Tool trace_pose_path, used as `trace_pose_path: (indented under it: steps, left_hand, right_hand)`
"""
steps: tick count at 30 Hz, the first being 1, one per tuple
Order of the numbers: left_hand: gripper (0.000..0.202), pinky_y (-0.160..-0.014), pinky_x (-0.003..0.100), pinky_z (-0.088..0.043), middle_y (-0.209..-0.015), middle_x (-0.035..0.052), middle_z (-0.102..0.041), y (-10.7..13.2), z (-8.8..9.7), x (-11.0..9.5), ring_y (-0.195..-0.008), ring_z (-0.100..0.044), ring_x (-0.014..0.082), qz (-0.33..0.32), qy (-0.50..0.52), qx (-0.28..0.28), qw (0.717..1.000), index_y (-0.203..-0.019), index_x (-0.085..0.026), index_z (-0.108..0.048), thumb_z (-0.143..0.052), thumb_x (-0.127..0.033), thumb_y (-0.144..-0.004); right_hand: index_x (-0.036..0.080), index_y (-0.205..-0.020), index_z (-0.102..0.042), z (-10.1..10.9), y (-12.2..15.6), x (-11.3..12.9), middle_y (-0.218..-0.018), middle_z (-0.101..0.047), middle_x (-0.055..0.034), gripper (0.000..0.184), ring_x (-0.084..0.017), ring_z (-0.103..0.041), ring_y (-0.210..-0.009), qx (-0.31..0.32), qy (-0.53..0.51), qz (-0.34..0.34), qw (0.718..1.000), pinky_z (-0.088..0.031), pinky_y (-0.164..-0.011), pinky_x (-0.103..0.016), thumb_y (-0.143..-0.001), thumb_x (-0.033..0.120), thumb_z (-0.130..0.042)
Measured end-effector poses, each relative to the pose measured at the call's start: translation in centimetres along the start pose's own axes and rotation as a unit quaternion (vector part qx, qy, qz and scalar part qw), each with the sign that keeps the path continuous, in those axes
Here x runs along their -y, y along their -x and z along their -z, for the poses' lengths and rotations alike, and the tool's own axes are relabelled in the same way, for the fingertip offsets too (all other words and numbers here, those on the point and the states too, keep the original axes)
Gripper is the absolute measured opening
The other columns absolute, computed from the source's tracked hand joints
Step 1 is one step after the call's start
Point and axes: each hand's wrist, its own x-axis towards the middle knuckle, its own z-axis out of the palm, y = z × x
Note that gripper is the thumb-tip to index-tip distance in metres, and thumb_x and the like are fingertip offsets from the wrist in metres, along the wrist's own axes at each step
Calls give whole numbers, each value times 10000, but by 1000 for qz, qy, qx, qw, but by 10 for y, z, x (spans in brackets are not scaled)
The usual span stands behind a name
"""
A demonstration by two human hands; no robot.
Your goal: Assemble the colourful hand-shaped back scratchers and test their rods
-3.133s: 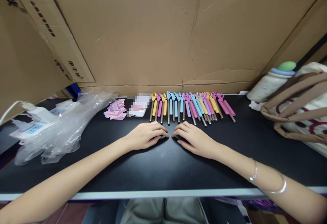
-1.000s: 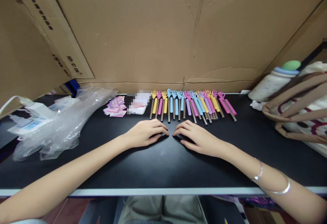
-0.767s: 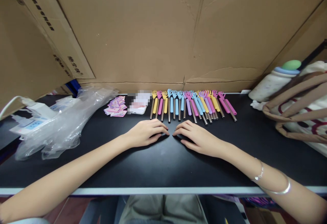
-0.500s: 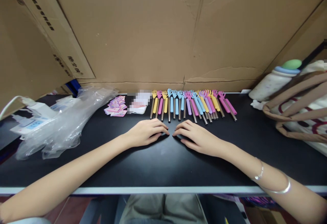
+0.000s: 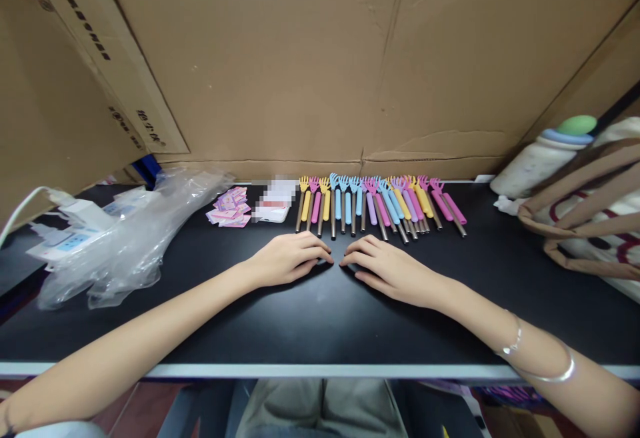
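My left hand (image 5: pixel 287 258) and my right hand (image 5: pixel 385 268) lie flat, palms down, on the black tabletop (image 5: pixel 320 318), fingertips almost meeting at the centre. Both hold nothing. Just beyond the fingers lies a row of several small back scratchers (image 5: pixel 380 201) with yellow, pink, blue and purple hand-shaped heads and metal shafts, side by side, heads toward the cardboard wall. Two thin bracelets (image 5: pixel 545 365) circle my right wrist.
A crumpled clear plastic bag (image 5: pixel 125 238) and a white power strip (image 5: pixel 65 225) lie at left. Small pink printed cards (image 5: pixel 229 207) and a white packet (image 5: pixel 273 210) sit left of the row. A bottle (image 5: pixel 543 158) and a cloth bag (image 5: pixel 590 218) stand at right. Cardboard (image 5: pixel 320 58) walls the back.
Both hands stay flat in the same place; only the head camera has shifted slightly.
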Motion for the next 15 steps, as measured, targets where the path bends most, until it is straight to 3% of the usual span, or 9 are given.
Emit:
trace_pose_path:
  steps: [4,15]
  left_hand:
    - [289,-908,269,-429,-1160,37,-598,0,0,0,-1049,-546,152,-3,0,-4,1000,-1122,-225,-576,-373,-182,-920]
    - [281,-912,269,-433,-1149,36,-600,-1,-1,0,-1054,-547,152,-3,1,-5,1000,-1118,-227,-578,-396,-177,-910]
  right_hand:
    - [212,-1147,-567,0,0,-1,-1129,-551,-94,290,-203,-477,-1045,0,-2,2,1000,-424,-901,-382,-917,306,-417]
    - [216,-1125,-575,2,0,2,-1117,-553,-87,274,-203,-487,-1027,0,9,-10,1000,-426,-889,-370,-880,262,-461]
